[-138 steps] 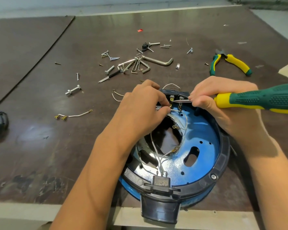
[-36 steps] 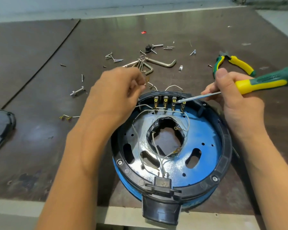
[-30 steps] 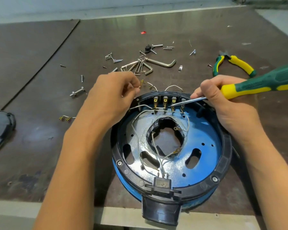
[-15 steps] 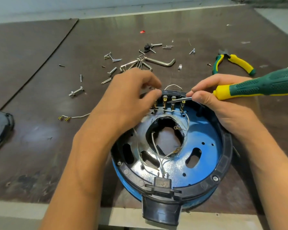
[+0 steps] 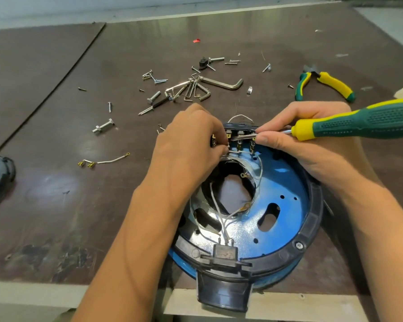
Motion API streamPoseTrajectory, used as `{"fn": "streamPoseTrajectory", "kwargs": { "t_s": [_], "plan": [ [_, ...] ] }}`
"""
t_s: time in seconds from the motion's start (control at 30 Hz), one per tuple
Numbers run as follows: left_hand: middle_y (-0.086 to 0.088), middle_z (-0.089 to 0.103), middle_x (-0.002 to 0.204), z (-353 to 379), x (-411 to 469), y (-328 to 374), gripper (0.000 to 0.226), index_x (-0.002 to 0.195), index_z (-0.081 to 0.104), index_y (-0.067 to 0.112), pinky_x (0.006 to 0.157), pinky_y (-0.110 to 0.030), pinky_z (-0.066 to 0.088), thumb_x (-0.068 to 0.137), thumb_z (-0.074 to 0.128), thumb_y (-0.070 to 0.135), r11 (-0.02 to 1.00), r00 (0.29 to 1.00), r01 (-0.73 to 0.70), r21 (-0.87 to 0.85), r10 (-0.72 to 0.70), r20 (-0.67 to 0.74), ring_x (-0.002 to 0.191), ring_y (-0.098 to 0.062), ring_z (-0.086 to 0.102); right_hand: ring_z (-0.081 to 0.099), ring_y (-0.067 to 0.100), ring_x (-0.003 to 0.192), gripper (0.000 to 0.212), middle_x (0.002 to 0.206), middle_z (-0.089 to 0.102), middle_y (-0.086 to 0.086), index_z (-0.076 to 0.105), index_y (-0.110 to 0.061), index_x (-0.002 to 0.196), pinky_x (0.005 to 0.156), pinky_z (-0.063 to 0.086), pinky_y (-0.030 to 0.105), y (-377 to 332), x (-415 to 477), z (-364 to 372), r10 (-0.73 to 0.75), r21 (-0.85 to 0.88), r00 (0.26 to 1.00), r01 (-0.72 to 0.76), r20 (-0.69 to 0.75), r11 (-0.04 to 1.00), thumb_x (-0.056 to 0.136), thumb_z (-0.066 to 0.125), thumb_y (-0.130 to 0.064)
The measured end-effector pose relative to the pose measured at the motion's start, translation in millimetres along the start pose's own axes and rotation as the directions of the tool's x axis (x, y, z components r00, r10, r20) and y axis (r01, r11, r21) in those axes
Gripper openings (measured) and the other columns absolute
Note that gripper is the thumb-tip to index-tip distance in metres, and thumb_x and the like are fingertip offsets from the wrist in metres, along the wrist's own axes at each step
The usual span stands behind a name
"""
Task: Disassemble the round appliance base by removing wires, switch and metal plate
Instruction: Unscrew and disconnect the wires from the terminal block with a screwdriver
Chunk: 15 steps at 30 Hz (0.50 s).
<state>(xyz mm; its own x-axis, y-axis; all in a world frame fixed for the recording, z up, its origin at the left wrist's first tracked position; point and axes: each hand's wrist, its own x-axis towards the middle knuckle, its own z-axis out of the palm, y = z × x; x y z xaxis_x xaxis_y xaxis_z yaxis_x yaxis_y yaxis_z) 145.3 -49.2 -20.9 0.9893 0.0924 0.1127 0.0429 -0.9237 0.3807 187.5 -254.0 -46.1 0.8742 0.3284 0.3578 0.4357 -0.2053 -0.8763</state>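
Left grip (image 5: 186,145) pinching a white wire (image 5: 229,151) at the switch (image 5: 240,132), right grip (image 5: 296,140) curled round the screwdriver (image 5: 363,122), the base (image 5: 312,228) sits at the counter's (image 5: 102,205) near edge: one loose wire (image 5: 107,160) lies aside, while the switch and metal plate (image 5: 286,182) are not yet off.

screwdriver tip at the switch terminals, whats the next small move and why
Probably pry the screwdriver tip against a connector while the left hand pulls the white wire it pinches off the switch: wires are plugged onto it, and the right hand holds the blade there.
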Motion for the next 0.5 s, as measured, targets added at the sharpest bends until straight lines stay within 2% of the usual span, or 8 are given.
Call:
{"fn": "streamPoseTrajectory", "kwargs": {
  "t_s": [0.17, 0.33, 0.5],
  "plan": [
    [0.008, 0.058, 0.12, 2, 1, -2, 0.005, 0.09, 0.076, 0.036, 0.083, -0.034, 0.047, 0.085, 0.077, 0.036, 0.999, 1.0, 0.007, -0.031, -0.006, 0.014, 0.109, -0.018, 0.058, 0.057, 0.001, 0.055, 0.021, 0.065, 0.071, -0.008, 0.076, -0.017, 0.073, 0.054, 0.041, 0.013, -11, 2, 7, 0.005, -0.094, 0.998, -0.01, -0.056, 0.996, 0.08, 0.09, -0.03],
    [0.004, 0.059, 0.12, 2, 1, -3, 0.007, 0.093, 0.078, 0.033, 0.089, -0.038, 0.05, 0.087, 0.075, 0.033, 1.0, 1.0, -0.017, -0.023, 0.017, 0.02, 0.107, -0.023, 0.06, 0.057, 0.001, 0.057, 0.025, 0.069, 0.071, -0.001, 0.073, -0.014, 0.07, 0.054, 0.039, 0.009, -19, 1, 17, 0.053, -0.146, 0.989, -0.073, -0.136, 0.987, 0.083, 0.088, -0.031],
    [0.003, 0.057, 0.123, 3, 0, -3, 0.025, 0.099, 0.077, 0.034, 0.09, -0.039, 0.051, 0.086, 0.074, 0.014, 0.999, 0.998, -0.041, 0.033, 0.039, 0.055, 0.108, -0.024, 0.059, 0.058, -0.002, 0.054, 0.023, 0.07, 0.072, -0.001, 0.072, -0.013, 0.072, 0.052, 0.038, 0.006, -24, 4, 20, 0.106, -0.123, 0.982, -0.126, -0.156, 0.984, 0.083, 0.086, -0.027]
  ]
}}
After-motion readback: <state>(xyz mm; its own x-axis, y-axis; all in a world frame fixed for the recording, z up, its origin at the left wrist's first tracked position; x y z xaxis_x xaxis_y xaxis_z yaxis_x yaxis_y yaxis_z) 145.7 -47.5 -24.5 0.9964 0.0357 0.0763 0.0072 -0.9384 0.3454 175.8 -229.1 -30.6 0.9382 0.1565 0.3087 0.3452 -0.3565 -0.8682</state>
